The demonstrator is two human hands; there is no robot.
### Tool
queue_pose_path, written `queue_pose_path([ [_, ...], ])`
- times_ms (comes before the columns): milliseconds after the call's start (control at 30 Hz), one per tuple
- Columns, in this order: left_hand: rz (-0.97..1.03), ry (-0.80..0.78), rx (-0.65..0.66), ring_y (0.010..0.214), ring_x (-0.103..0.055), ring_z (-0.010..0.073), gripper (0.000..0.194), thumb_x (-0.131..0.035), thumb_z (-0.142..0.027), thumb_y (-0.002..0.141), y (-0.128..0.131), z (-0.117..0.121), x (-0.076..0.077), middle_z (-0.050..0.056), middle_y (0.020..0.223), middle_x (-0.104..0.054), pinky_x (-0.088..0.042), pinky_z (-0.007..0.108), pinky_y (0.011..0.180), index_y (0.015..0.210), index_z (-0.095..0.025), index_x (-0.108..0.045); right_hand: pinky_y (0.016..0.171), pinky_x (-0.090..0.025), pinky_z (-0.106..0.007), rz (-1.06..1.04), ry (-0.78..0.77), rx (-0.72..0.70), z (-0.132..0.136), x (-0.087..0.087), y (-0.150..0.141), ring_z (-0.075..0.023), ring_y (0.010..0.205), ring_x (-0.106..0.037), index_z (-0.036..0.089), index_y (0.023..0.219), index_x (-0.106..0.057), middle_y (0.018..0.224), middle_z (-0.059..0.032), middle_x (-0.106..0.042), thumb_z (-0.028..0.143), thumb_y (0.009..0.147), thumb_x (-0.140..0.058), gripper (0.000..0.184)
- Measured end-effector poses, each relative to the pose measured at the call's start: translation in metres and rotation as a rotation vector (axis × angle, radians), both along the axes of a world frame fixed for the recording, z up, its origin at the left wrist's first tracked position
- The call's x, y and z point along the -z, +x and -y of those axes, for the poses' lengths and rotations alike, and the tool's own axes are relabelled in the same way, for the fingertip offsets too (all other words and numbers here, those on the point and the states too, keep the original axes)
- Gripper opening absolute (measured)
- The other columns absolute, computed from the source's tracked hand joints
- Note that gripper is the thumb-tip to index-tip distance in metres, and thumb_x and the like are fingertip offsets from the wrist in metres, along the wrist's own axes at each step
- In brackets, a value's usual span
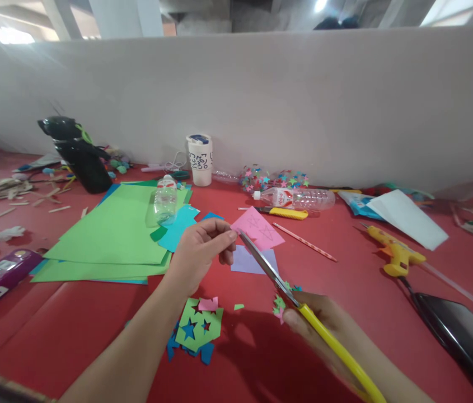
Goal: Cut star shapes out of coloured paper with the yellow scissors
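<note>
My left hand [202, 246] is raised over the red table [93, 319], its fingers pinched on the corner of a pink paper [258, 226] with stars drawn on it. My right hand [324, 322] grips yellow-handled scissors [278, 282], whose blades point up-left and meet the pink paper's lower edge by my left fingertips. A lilac paper [253, 262] lies under the blades. Green, blue and pink scraps with star holes [197, 327] lie below my left hand. Small cut stars [280, 305] sit beside my right hand.
A stack of green and blue sheets [112, 235] lies at left with a clear bottle [164, 201] on it. A yellow glue gun [393, 249], a pencil [305, 242], a yellow box cutter [282, 212], a lying bottle [299, 197], a white cup [200, 159] and a black pouch [465, 336] surround them.
</note>
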State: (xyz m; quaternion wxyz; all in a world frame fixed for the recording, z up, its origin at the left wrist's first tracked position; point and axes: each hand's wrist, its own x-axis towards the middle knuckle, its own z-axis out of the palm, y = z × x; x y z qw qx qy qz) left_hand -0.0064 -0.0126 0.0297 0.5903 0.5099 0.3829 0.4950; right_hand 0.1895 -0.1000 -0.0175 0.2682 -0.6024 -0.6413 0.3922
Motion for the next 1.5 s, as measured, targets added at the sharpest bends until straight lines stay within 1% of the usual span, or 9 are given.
queue_pose_path([
  [200,0.034,-0.053,0.026,0.040,-0.051,0.0069,0.012,-0.066,-0.023,0.069,-0.002,-0.001,0.000,-0.003,0.051,-0.058,-0.038,0.021,0.043,0.063,-0.016,-0.059,0.047,-0.016,-0.025,-0.022,-0.016,-0.036,-0.001,0.003,0.004,-0.0109,0.053,-0.024,0.020,0.060,-0.043,0.057,0.0064,-0.026,0.073,0.076,-0.039,0.056],
  [433,0.159,-0.095,0.043,0.044,-0.053,0.0067,0.012,-0.065,-0.023,0.072,0.004,0.003,0.007,-0.003,0.055,-0.060,-0.040,0.020,0.046,0.064,-0.015,-0.060,0.033,-0.014,-0.022,-0.220,-0.194,0.048,0.008,-0.007,-0.006,-0.0069,0.036,-0.021,0.023,0.066,-0.041,0.046,0.0100,-0.026,0.074,0.075,-0.044,0.052],
  [700,0.115,-0.066,0.055,0.042,-0.053,0.0062,0.010,-0.064,-0.019,0.072,0.002,0.002,0.001,-0.003,0.053,-0.060,-0.040,0.019,0.044,0.064,-0.015,-0.060,0.037,-0.022,-0.024,-0.172,-0.132,-0.058,0.010,-0.017,-0.003,-0.0076,0.035,-0.027,0.021,0.071,-0.047,0.046,0.0085,-0.036,0.078,0.076,-0.035,0.058],
  [867,0.038,-0.061,0.052,0.040,-0.053,0.0066,0.010,-0.065,-0.019,0.070,-0.001,0.000,-0.001,-0.003,0.051,-0.059,-0.041,0.019,0.043,0.063,-0.014,-0.060,0.044,-0.024,-0.025,-0.048,-0.043,-0.043,0.005,-0.021,-0.002,-0.0112,0.048,-0.033,0.022,0.058,-0.037,0.055,0.0057,-0.032,0.083,0.071,-0.032,0.062],
  [1067,0.025,-0.065,0.059,0.040,-0.053,0.0068,0.009,-0.066,-0.020,0.069,0.000,0.000,0.000,-0.003,0.051,-0.059,-0.042,0.019,0.042,0.064,-0.014,-0.061,0.042,-0.015,-0.024,-0.109,-0.117,-0.038,0.002,-0.010,0.000,-0.0097,0.047,-0.022,0.023,0.062,-0.038,0.053,0.0079,-0.025,0.080,0.073,-0.037,0.058],
  [1167,0.020,-0.069,0.060,0.039,-0.053,0.0066,0.011,-0.066,-0.020,0.069,0.000,0.001,-0.001,-0.004,0.050,-0.058,-0.042,0.019,0.041,0.062,-0.014,-0.060,0.045,-0.015,-0.025,-0.106,-0.083,-0.053,0.001,-0.004,0.001,-0.0100,0.049,-0.022,0.022,0.061,-0.037,0.055,0.0077,-0.024,0.077,0.075,-0.037,0.056],
  [1267,0.022,-0.068,0.062,0.040,-0.053,0.0065,0.011,-0.065,-0.020,0.070,-0.001,0.001,-0.001,-0.004,0.050,-0.058,-0.042,0.018,0.041,0.063,-0.014,-0.060,0.046,-0.017,-0.026,-0.086,-0.062,-0.051,-0.001,-0.006,0.002,-0.0105,0.050,-0.024,0.023,0.060,-0.034,0.058,0.0072,-0.023,0.076,0.075,-0.038,0.056],
  [1400,0.006,-0.066,0.080,0.039,-0.053,0.0059,0.011,-0.064,-0.020,0.071,-0.003,0.000,-0.001,-0.004,0.049,-0.058,-0.042,0.018,0.041,0.062,-0.014,-0.060,0.041,-0.015,-0.024,-0.113,-0.152,-0.083,0.000,-0.013,0.002,-0.0088,0.046,-0.022,0.024,0.060,-0.029,0.055,0.0087,-0.022,0.081,0.072,-0.036,0.059],
  [1500,-0.003,-0.083,0.089,0.039,-0.053,0.0058,0.011,-0.065,-0.020,0.070,-0.003,-0.001,0.000,-0.004,0.050,-0.059,-0.042,0.018,0.041,0.062,-0.014,-0.060,0.038,-0.016,-0.023,-0.112,-0.167,-0.077,0.003,-0.015,0.002,-0.0082,0.043,-0.023,0.024,0.062,-0.033,0.051,0.0081,-0.028,0.082,0.071,-0.035,0.059],
])
